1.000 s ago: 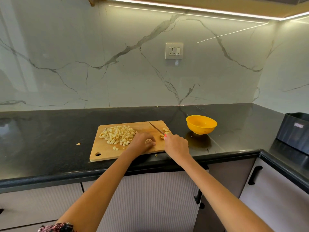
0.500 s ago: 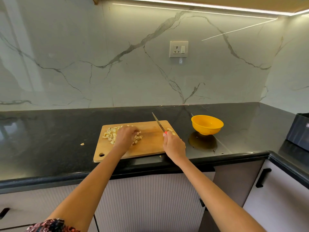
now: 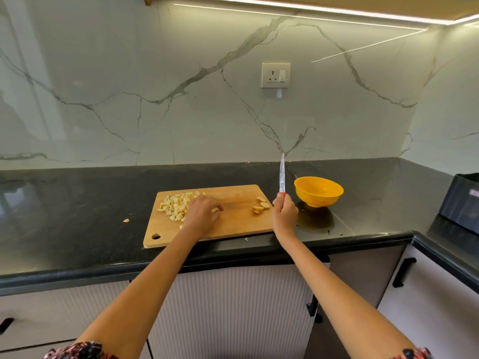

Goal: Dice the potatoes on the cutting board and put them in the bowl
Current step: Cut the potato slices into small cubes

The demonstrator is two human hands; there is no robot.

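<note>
**Knife raised beside the board, diced potato heaped at the far left**

A pale marble-veined wall point(image 3: 181, 99) fills the upper part of the view, with a white socket point(image 3: 275, 75) set in it above the work area. Below it runs the black counter point(image 3: 77, 203), which turns a corner at the right, where a dark box point(image 3: 464, 200) stands at the frame's edge. Under the counter are light ribbed cabinet doors point(image 3: 233, 307) with black handles.

On the counter lies the wooden cutting board point(image 3: 233, 224), its hanging hole at the near left corner. To the right of the board, apart from it, sits the yellow bowl point(image 3: 318, 190); nothing can be seen inside it from this angle.

The left hand point(image 3: 202, 216) lies palm down on the board, its grip loose: the fingers rest bent beside the heap, and whether they pinch a piece cannot be told. The right hand point(image 3: 284, 216) hovers at the board's right edge, its grip closed round the red handle of the knife point(image 3: 282, 174), whose blade points up and away, clear of the board, between board and bowl.

The diced potato point(image 3: 176, 206) is heaped on the far left part of the board, touching the left hand's knuckle side. A few larger potato slices point(image 3: 261, 206) lie near the board's right edge, just beside the right hand. One stray piece point(image 3: 126, 220) sits on the counter left of the board, and another small bit point(image 3: 246, 239) lies just off its near edge.
</note>
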